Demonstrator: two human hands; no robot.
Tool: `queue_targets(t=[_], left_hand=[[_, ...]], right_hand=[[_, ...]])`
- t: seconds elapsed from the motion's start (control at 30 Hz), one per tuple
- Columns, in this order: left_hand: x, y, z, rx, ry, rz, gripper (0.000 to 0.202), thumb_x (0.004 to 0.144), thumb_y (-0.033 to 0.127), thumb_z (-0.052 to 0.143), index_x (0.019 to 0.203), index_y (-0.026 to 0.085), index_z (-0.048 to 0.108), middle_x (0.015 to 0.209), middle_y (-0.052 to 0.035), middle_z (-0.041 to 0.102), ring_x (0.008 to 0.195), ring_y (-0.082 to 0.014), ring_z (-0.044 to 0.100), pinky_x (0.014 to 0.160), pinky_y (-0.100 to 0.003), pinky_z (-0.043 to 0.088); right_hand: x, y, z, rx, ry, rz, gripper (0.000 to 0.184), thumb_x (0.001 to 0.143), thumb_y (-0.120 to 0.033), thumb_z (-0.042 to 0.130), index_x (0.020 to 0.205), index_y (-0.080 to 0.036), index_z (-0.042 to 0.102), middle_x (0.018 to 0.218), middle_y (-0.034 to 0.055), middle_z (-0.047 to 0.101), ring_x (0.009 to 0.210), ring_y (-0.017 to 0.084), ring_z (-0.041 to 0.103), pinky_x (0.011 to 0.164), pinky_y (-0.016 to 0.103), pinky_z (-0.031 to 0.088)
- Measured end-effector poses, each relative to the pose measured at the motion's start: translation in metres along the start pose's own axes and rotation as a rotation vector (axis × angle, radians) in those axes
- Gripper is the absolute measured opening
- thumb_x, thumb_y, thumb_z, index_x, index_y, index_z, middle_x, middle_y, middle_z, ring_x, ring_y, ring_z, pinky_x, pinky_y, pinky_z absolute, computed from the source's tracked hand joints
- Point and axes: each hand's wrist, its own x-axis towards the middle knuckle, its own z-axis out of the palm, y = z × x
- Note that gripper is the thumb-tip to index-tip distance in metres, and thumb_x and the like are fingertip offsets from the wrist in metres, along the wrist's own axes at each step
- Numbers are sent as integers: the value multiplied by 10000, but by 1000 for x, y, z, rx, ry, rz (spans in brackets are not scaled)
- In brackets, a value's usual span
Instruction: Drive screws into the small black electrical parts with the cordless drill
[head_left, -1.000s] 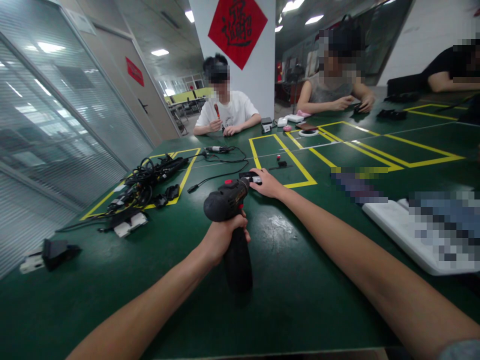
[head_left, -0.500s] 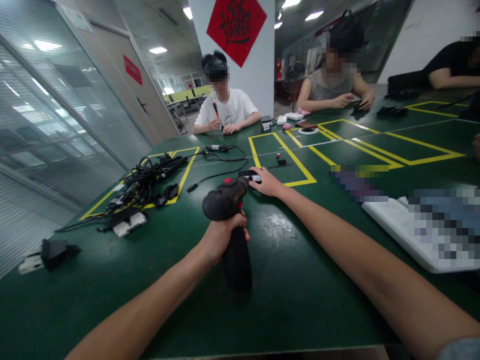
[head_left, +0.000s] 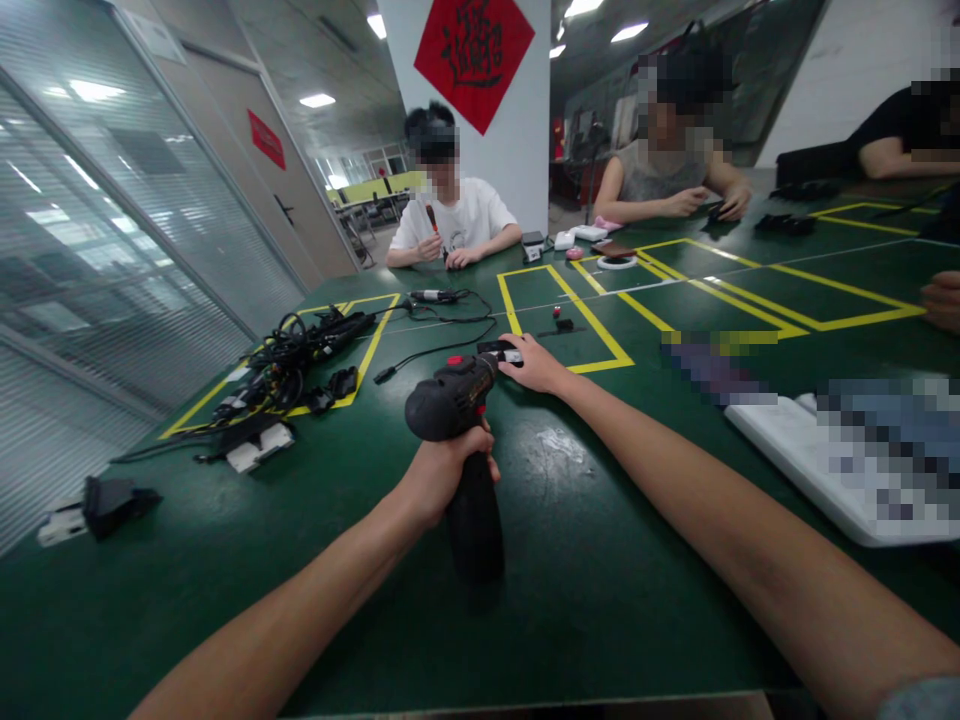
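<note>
My left hand [head_left: 444, 470] is wrapped round the grip of a black electric screwdriver [head_left: 459, 440] with red buttons, its nose pointing away from me. At the nose lies a small black and white part [head_left: 501, 352] on the green table [head_left: 585, 560]. My right hand [head_left: 534, 365] rests on that part, fingers curled over it and holding it down against the tabletop. Both forearms reach in from the bottom edge.
A tangle of black cables and adapters [head_left: 300, 360] fills the yellow-taped box at left, with a black plug [head_left: 109, 500] nearer the edge. A white tray [head_left: 840, 470] sits at right. Three people work across the table; another person's hand [head_left: 943, 300] shows at far right.
My hands and the screwdriver have hardly moved. Another person's hand has come into view at the far right edge.
</note>
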Motion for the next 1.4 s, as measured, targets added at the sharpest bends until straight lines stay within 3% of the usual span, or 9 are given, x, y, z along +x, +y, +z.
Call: queue_targets(t=[0.7, 1.4], left_hand=[[0, 0, -1, -4, -9, 4, 146, 656, 222, 614, 779, 170, 555, 585, 10, 588, 480, -128, 559, 513, -249, 445], [-1, 2, 1, 6, 2, 7, 149, 656, 220, 609, 772, 175, 528, 570, 16, 570, 483, -127, 555, 511, -241, 430]], right_hand=[[0, 1, 0, -2, -7, 0, 572, 850, -391, 586, 1373, -189, 470, 1206, 129, 516, 1106, 265, 575, 991, 403, 456], [1, 2, 0, 23, -13, -6, 563, 809, -275, 556, 1362, -195, 488, 1165, 113, 518, 1061, 249, 580, 980, 395, 468]])
